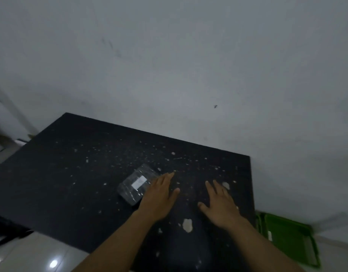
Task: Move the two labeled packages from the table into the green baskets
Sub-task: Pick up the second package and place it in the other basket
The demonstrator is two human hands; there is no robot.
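One clear plastic package (136,184) with a small white label lies flat near the middle of the black speckled table (71,173). My left hand (159,197) is flat, fingers apart, its outer edge touching the package's right side. My right hand (220,205) rests open on the tabletop further right, holding nothing. A green basket (289,238) sits on the floor at the table's right edge; a white-labelled shape shows at its left wall, too blurred to identify.
A grey wall runs behind the table. Pale chipped patches (187,225) dot the tabletop. A dark object (6,230) lies at the left by the table's near corner, on glossy floor tiles (41,256).
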